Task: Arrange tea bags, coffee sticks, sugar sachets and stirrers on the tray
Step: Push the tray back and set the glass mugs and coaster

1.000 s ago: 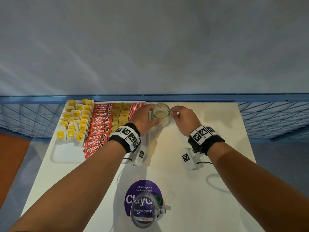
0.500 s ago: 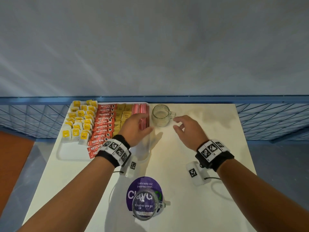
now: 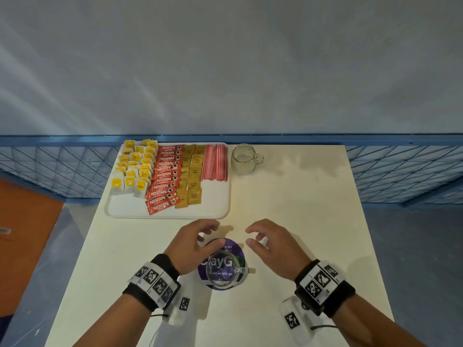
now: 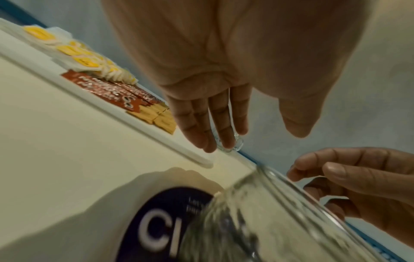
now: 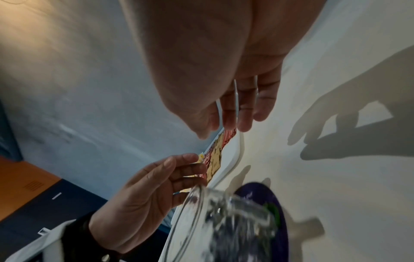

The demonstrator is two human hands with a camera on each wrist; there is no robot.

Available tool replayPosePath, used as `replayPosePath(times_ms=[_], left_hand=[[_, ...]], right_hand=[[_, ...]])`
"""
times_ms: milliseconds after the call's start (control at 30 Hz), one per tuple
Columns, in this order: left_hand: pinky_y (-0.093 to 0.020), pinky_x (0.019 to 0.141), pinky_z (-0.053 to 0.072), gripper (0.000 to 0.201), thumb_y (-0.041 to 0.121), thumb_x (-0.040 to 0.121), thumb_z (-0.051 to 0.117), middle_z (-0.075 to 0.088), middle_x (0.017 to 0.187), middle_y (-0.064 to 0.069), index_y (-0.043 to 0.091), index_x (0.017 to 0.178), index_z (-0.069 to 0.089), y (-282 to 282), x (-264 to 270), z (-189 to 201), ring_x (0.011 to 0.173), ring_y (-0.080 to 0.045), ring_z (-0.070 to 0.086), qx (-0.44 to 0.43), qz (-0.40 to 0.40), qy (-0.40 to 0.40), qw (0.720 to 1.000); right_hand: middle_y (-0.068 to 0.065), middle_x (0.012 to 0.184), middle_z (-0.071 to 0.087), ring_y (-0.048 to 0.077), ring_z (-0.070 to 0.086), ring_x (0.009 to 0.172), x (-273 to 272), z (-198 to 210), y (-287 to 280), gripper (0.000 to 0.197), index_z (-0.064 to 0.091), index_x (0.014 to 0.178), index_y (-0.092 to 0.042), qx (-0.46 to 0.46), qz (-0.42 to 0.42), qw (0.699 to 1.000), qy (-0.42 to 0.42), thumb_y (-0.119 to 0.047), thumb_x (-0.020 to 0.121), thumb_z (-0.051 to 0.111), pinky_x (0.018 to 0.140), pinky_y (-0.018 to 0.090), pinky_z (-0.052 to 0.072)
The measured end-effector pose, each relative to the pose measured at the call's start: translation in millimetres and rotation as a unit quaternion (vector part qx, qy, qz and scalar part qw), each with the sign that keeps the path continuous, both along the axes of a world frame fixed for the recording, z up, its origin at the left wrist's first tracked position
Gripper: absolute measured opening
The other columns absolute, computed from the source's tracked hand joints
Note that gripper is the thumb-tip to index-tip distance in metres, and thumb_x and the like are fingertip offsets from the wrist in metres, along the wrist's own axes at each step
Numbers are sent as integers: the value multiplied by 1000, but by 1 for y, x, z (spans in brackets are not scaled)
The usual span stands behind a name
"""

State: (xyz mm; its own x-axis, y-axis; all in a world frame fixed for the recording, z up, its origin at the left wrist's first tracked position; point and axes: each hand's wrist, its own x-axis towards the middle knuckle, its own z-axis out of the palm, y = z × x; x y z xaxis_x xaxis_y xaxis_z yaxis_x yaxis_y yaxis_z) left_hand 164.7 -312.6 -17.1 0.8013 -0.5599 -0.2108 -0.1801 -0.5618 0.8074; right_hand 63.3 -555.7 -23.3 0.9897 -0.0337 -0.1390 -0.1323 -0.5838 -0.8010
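Both hands hover with fingers loosely spread and hold nothing: the left hand (image 3: 194, 244) and right hand (image 3: 269, 245) flank the near glass mug (image 3: 223, 270) on its purple sticker (image 3: 234, 249), probably to lift it by two sides. On the white tray (image 3: 130, 210), tea bags (image 3: 132, 169), Nescafe coffee sticks (image 3: 164, 177), brown sugar sachets (image 3: 191, 179) and striped stirrers (image 3: 215, 162) lie sorted in columns; a second mug (image 3: 244, 159) stands just beside it on the desk (image 3: 288, 201).

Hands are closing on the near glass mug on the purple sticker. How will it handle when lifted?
The near glass mug is probably rigid and breakable, with smooth walls that may slip. It looks empty, so likely light. Its handle juts toward the right hand, so the weight may sit slightly off-centre.
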Motion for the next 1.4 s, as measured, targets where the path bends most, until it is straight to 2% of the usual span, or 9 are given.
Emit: replayPosePath(times_ms=[133,300,433,600,833,933,1100,1200,1400], left_hand=[[-24,86,55,59,63,74,71,63,118,20,33,124,62,17,-36,-1,107,1,61,-16,15,38,999],[-28,89,55,70,50,70,85,58,124,19,38,131,54,25,-67,-5,112,-3,58,-42,-1,49,998],[-29,93,53,83,63,66,83,54,129,18,38,137,48,27,-81,-9,116,-1,54,-31,11,36,999],[-33,93,56,78,50,68,82,56,129,16,35,137,50,30,-88,-15,113,-1,57,-33,37,53,997],[-35,91,57,71,35,68,86,59,126,16,40,132,54,28,-90,-19,112,-4,60,-43,58,65,995],[-33,90,57,70,40,66,83,60,124,16,39,131,56,24,-88,-17,111,-5,60,-42,58,66,995],[-28,91,56,70,19,75,86,56,123,24,50,127,51,16,-76,-13,111,0,57,-41,46,42,997],[-28,93,55,68,25,77,86,54,123,26,47,129,49,8,-63,-10,111,3,56,-36,44,36,998],[-30,90,58,74,38,74,86,56,130,11,31,139,51,-11,-29,-7,112,-3,58,-35,50,21,998]], right_hand=[[-21,112,62,5,60,93,-31,-5,16,20,67,114,-33,20,9,999,24,-36,95,66,75,14,46],[-19,110,62,0,59,91,-52,-16,30,24,67,118,-28,24,12,999,38,-34,95,67,75,11,42],[-14,109,64,1,60,91,-60,-22,36,24,67,118,-25,27,6,998,50,-27,95,67,79,20,48],[-11,108,66,4,64,91,-65,-34,40,21,68,117,-25,29,-16,998,51,-25,95,65,82,29,52],[-9,106,69,4,65,93,-65,-38,44,19,71,113,-21,46,-39,997,46,-17,96,65,78,8,45],[-10,107,71,3,66,96,-64,-36,44,19,71,114,-21,57,-37,997,43,-18,97,64,80,10,48],[-10,107,73,3,67,96,-53,-32,37,18,71,114,-21,70,-45,996,27,-18,97,64,81,14,51],[-10,104,73,1,66,96,-42,-26,30,16,71,113,-20,71,-53,996,17,-19,98,64,79,11,50],[-9,106,73,7,68,96,-9,-15,14,18,70,115,-18,65,-70,995,-4,-20,99,64,78,8,49]])
